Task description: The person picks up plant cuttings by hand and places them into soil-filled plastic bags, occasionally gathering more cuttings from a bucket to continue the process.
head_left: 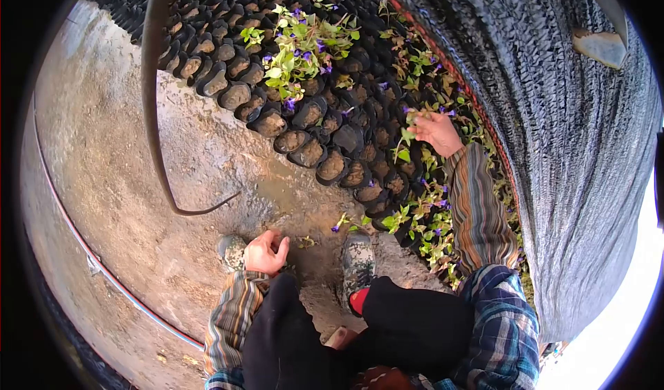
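My right hand reaches over the plants at the edge of the black pots, its fingers pinched round a green leafy sprig. Purple-flowered plants surround that arm. My left hand hangs above the ground beside my left shoe, fingers curled; nothing can be made out in it. Rows of black soil-filled pots run diagonally across the view. On top of them lies a loose heap of cut green sprigs with purple flowers.
Dark shade netting with a red-and-black edge hangs along the right. A bent dark rod stands over the wet concrete ground at left. A thin hose crosses the lower left. My camouflage shoes are below.
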Demonstrator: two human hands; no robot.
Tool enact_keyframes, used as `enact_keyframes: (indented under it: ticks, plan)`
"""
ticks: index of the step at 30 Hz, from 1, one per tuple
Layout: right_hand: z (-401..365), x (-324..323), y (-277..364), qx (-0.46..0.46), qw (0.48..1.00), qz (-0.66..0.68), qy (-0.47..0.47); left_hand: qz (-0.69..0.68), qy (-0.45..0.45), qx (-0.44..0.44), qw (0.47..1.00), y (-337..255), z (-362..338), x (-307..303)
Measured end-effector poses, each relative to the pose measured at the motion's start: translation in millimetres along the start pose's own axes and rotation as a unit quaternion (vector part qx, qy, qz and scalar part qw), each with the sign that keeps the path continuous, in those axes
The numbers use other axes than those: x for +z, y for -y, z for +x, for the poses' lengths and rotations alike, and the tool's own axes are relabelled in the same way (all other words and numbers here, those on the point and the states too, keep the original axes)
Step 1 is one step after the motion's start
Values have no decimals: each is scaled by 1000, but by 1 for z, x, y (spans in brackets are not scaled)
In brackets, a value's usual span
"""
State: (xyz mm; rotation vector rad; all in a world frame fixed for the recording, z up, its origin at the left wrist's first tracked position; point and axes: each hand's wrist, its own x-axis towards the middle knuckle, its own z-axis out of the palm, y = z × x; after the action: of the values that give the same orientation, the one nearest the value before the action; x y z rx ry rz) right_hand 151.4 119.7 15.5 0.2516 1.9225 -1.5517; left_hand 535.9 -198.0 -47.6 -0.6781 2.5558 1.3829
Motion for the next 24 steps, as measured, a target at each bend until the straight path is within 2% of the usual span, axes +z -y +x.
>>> enact_keyframes:
  ticks: [2, 4, 5, 8, 9, 10, 12, 16, 17, 19, 22, 23, 24]
  plan:
    - [9, -1, 1, -23, 997, 46, -51, 9, 8, -3, 1000, 0, 0, -2]
    - [10, 1, 1, -92, 985, -6, -144, 16, 11, -5, 1000, 0, -1, -3]
    - [23, -5, -3, -90, 979, -7, -181, 16, 11, -6, 1000, 0, -1, -3]
    - [29, 1, -4, -119, 969, -95, -192, 11, 8, -6, 1000, 0, 0, -1]
    - [30, 6, -4, -131, 949, -154, -240, 9, 6, -7, 1000, 0, 0, -1]
    - [33, 6, -5, -130, 939, -199, -248, 9, 6, -6, 1000, 0, 0, -1]
    - [44, 5, -12, -128, 912, -286, -264, 9, 5, -4, 1000, 0, 0, -1]
    - [64, 5, -27, -123, 901, -331, -252, 6, 14, -11, 1000, -3, 0, -3]
    - [72, 2, -36, -117, 910, -306, -253, 4, 15, -11, 1000, -6, 0, -5]
    - [101, -8, -54, -128, 908, -331, -222, 2, 15, -11, 1000, -7, 0, -6]
    - [88, 8, -38, -81, 853, -467, -220, 3, 11, -10, 1000, -4, 0, -3]
    - [95, 1, -44, -108, 848, -469, -221, 6, 9, -8, 1000, -1, 1, -1]
    - [99, -9, -52, -134, 894, -383, -189, 10, 8, -5, 1000, 1, -1, -1]
